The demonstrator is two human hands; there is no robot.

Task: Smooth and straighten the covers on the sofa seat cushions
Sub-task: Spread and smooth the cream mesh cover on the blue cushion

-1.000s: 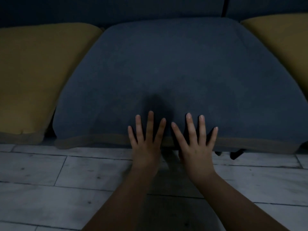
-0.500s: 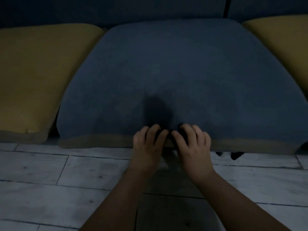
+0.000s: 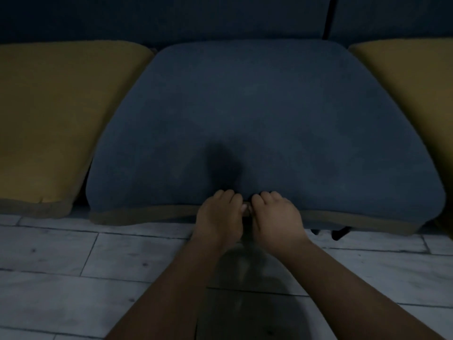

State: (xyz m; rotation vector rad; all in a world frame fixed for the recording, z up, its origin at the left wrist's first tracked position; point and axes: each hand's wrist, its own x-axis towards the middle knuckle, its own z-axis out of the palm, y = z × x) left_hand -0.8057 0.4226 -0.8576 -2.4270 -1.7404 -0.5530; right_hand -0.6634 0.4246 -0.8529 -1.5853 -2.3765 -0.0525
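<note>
A dark blue seat cushion point(image 3: 257, 114) fills the middle of the head view, its cover smooth except for a dark dip just beyond my hands. A tan band point(image 3: 152, 214) runs along its front edge. My left hand point(image 3: 220, 214) and my right hand point(image 3: 274, 214) sit side by side at the middle of that front edge. Both have their fingers curled tight over the blue cover where it meets the band, knuckles up. The fingertips are hidden in the fabric.
A mustard yellow cushion point(image 3: 54, 119) lies to the left and another point(image 3: 416, 82) to the right. The dark sofa backrest point(image 3: 196, 18) runs behind them. Pale wood-look floor planks point(image 3: 73, 278) lie in front, with a dark sofa leg point(image 3: 339, 233) under the right front.
A second ago both hands lay flat with fingers spread on the cover. The fingers then curled in, and the hands have drawn back to the front edge, bunched on the fabric.
</note>
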